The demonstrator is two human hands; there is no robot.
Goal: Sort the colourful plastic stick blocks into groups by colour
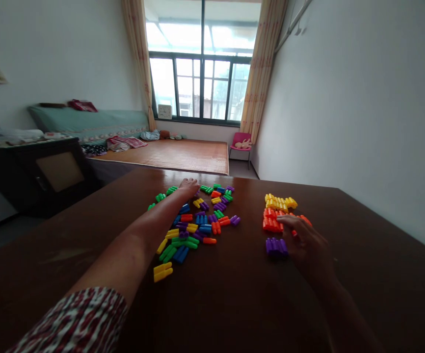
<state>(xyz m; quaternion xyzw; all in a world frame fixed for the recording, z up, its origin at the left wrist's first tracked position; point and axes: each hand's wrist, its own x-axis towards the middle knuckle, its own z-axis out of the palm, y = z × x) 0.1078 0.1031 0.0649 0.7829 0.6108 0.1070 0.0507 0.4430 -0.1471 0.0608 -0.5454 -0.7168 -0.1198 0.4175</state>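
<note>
Several plastic pieces in green, blue, purple, orange and yellow lie scattered on the brown table (230,284). My left hand (189,186) reaches to the far side of this spread, near green pieces (207,189); whatever its fingers hold is too small to make out. On the right, yellow pieces (279,202) form a group at the back, with orange pieces (272,223) in front and a row of purple pieces (276,246) nearest me. My right hand (301,233) is at the orange group's right side, fingers bent, partly hiding some orange pieces.
A yellow pair (163,271) lies at the near edge of the scattered pieces. Beyond the table stand a bed (183,154) and a pink chair (240,139). A dark cabinet (28,166) is at the left, and a white wall rises at the right.
</note>
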